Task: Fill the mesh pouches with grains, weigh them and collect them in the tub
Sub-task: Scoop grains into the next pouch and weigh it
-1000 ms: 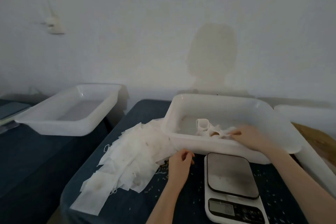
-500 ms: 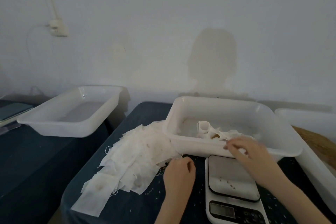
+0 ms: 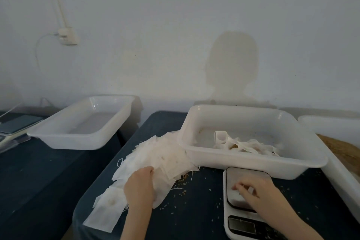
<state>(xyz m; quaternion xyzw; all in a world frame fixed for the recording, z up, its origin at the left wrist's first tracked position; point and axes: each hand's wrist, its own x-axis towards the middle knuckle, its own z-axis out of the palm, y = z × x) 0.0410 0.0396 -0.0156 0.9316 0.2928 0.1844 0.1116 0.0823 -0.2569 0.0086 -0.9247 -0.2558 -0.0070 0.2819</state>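
Left hand [image 3: 139,186] rests with fingers curled on the empty pouch pile [image 3: 155,161], lower centre. Right hand [image 3: 253,191] hovers relaxed over scale [image 3: 243,200]. Tub [image 3: 253,161] lies just beyond scale, holding a few filled pouches [image 3: 251,145]; right hand nearer.

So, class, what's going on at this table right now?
A person is working with bare hands at a dark table. The left hand rests on a pile of empty mesh pouches, fingers at one pouch. The right hand is over the scale, with something white beneath its fingers. The tub behind the scale holds a few pouches. Loose grains lie scattered on the table.
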